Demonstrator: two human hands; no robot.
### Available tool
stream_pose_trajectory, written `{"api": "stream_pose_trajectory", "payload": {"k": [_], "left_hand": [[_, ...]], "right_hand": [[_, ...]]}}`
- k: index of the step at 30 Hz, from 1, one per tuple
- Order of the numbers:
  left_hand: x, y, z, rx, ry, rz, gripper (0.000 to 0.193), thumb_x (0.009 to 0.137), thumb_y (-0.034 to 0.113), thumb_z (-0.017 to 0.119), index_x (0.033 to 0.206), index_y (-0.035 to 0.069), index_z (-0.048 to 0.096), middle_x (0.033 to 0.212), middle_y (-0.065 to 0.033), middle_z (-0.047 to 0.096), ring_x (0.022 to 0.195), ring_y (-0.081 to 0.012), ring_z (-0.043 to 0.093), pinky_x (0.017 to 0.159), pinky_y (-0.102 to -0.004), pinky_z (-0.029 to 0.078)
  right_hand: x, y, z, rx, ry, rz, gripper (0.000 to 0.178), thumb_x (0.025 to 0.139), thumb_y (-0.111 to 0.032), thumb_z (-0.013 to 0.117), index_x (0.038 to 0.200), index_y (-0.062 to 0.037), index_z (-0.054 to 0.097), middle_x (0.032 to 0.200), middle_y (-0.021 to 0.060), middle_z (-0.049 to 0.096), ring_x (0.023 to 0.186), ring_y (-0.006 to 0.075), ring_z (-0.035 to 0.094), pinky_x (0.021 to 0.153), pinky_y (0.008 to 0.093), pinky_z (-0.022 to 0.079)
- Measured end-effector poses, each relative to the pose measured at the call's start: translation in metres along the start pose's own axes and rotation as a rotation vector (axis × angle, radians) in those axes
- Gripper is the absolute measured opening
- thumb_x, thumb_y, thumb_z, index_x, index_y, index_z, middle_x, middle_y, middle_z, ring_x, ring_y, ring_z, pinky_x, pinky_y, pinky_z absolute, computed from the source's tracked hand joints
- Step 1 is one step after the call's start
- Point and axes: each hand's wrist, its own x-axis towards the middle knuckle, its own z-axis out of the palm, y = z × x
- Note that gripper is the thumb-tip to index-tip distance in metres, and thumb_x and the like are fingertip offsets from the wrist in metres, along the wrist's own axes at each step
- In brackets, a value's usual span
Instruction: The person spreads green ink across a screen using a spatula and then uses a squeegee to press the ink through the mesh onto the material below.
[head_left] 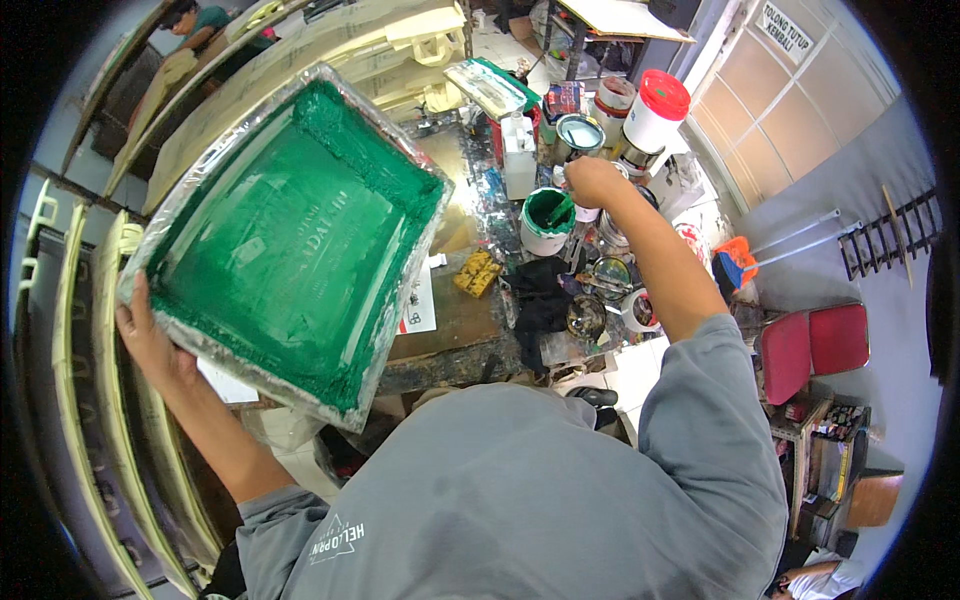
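Note:
A screen printing frame (300, 230) with a green-smeared mesh is tilted up over the table's left part. Its silvery, taped edge is gripped by my left hand (160, 340) at the near left side. Faint lettering shows in the mesh, and thick green ink lies along its inner edges. My right hand (597, 187) is closed above a white tub of green ink (545, 232). From it a green-coated spatula (562, 210) slants down into the tub; its handle is mostly hidden by the fingers.
Around the ink tub stand a white jerrycan (519, 160), an open can (579, 137) and a red-lidded bucket (660, 97). A yellow sponge (478, 273) and black cloth (542, 300) lie nearer. Racks of pale boards (85, 400) line the left; red chairs (812, 350) stand right. Another person (195, 28) is far left.

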Motion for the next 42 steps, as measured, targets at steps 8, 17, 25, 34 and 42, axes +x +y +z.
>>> {"api": "stream_pose_trajectory", "payload": {"k": [8,17,25,34,42], "left_hand": [[0.026,-0.09,-0.003,-0.002,0.048,0.008,0.037,0.087,0.007,0.077,0.119,0.001,0.059,0.105,-0.011,0.068,0.089,-0.0211,0.068,0.071,-0.0335,0.057],[0.019,-0.134,-0.045,-0.014,0.243,-0.146,0.032,0.09,0.008,0.071,0.116,-0.006,0.057,0.108,-0.0189,0.067,0.089,-0.0295,0.07,0.072,-0.0403,0.061],[-0.001,-0.198,-0.132,-0.058,0.287,-0.322,0.037,0.092,0.015,0.072,0.118,-0.004,0.054,0.107,-0.0175,0.065,0.089,-0.0281,0.068,0.069,-0.041,0.06],[-0.029,-0.235,-0.169,-0.105,0.38,-0.459,0.033,0.094,0.018,0.068,0.114,-0.006,0.058,0.107,-0.0172,0.066,0.087,-0.0286,0.069,0.068,-0.0402,0.06],[-0.073,-0.232,-0.158,-0.044,0.515,-0.531,0.044,0.094,0.023,0.068,0.125,-0.004,0.054,0.118,-0.0179,0.063,0.096,-0.0301,0.067,0.075,-0.0431,0.06]], "right_hand": [[-0.002,-0.004,0.0,-0.005,0.051,-0.015,0.023,0.072,-0.011,0.069,0.092,-0.0005,0.07,0.093,0.0221,0.071,0.089,0.0386,0.07,0.079,0.0492,0.057],[-0.005,-0.015,-0.013,-0.045,-0.011,0.036,0.025,0.074,-0.018,0.078,0.093,-0.0034,0.073,0.1,0.0176,0.073,0.095,0.0337,0.071,0.081,0.0448,0.058],[-0.008,-0.043,-0.055,-0.202,-0.001,-0.061,0.017,0.074,-0.015,0.076,0.088,-0.0052,0.074,0.092,0.0152,0.074,0.087,0.0318,0.072,0.074,0.0435,0.058],[-0.039,-0.05,-0.114,-0.273,0.164,-0.072,0.01,0.072,-0.01,0.07,0.079,-0.0023,0.07,0.083,0.0165,0.07,0.079,0.0345,0.07,0.07,0.0441,0.057],[-0.128,-0.018,-0.1,0.071,0.323,0.28,0.03,0.084,-0.03,0.071,0.091,-0.0012,0.067,0.092,0.0183,0.068,0.087,0.039,0.065,0.076,0.0487,0.05]]}}
